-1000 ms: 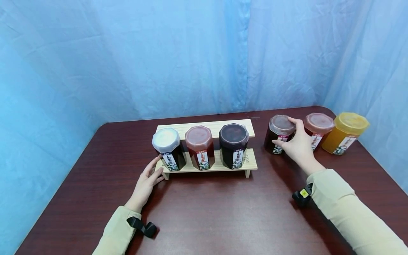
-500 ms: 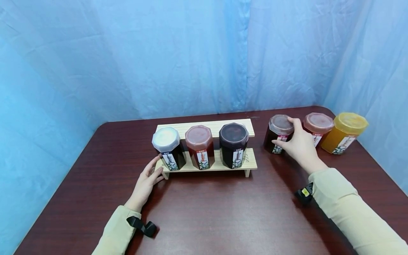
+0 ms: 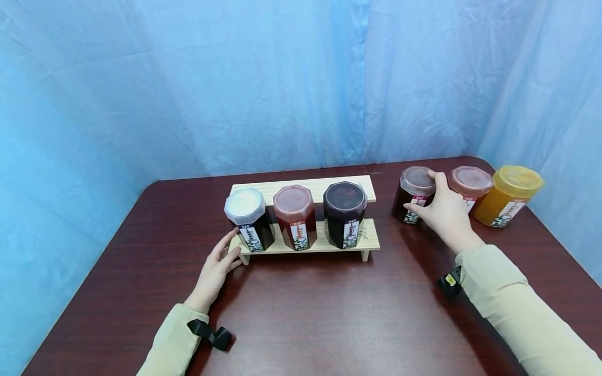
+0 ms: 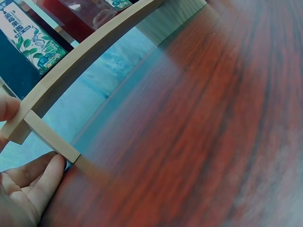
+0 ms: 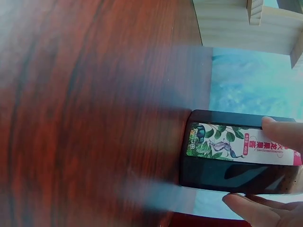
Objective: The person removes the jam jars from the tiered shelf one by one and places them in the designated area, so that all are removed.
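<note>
My right hand [image 3: 444,211] grips a dark jam jar [image 5: 227,172] with a greyish lid, thumb near its label and fingers round the far side. The jar stands upright, its base close to the tabletop in the right wrist view. At the left end of a two-tier wooden rack [image 3: 301,249], my left hand [image 3: 213,271] holds the corner of the lower board, with curled fingers beside the leg [image 4: 52,137]. On the lower board stand a dark jar with a white lid [image 3: 249,224], a red jar [image 3: 297,224] and a dark jar with a black lid [image 3: 345,214].
Right of the held jar stand a red jar [image 3: 470,180] and a yellow jar [image 3: 510,196], the red one partly behind my hand. The dark red-brown table [image 3: 301,313] has blue curtains [image 3: 282,89] behind it and at its sides.
My right hand and the dark jar have shifted slightly to the right and back. The left hand and the rack have stayed in place.
</note>
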Demonstrator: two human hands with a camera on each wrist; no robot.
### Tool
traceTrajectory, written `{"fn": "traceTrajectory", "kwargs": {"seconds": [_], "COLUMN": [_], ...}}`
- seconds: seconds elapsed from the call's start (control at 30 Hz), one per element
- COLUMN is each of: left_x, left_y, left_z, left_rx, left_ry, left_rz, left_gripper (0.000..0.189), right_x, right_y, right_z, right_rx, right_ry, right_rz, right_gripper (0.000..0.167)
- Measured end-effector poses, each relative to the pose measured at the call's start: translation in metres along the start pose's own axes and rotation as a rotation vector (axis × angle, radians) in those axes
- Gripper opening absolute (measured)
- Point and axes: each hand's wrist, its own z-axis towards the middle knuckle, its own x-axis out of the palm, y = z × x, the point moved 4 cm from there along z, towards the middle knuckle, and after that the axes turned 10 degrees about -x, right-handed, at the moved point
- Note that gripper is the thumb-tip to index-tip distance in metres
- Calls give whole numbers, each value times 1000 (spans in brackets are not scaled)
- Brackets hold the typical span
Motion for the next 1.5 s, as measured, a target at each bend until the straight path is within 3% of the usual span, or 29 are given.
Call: {"fn": "traceTrajectory", "kwargs": {"seconds": [1.23, 1.5], "left_x": [-2, -1], "left_y": [2, 0], "left_z": [1, -1], "left_rx": [20, 34], "left_ry": [9, 12], "left_rz": [9, -3], "left_gripper": [54, 54], "right_x": [-4, -4], "right_y": [-8, -8], "right_z": [-4, -3], "right_rx": [-16, -1], "right_ry": [26, 78], "right_rz": [-42, -31], "right_gripper": [83, 86]}}
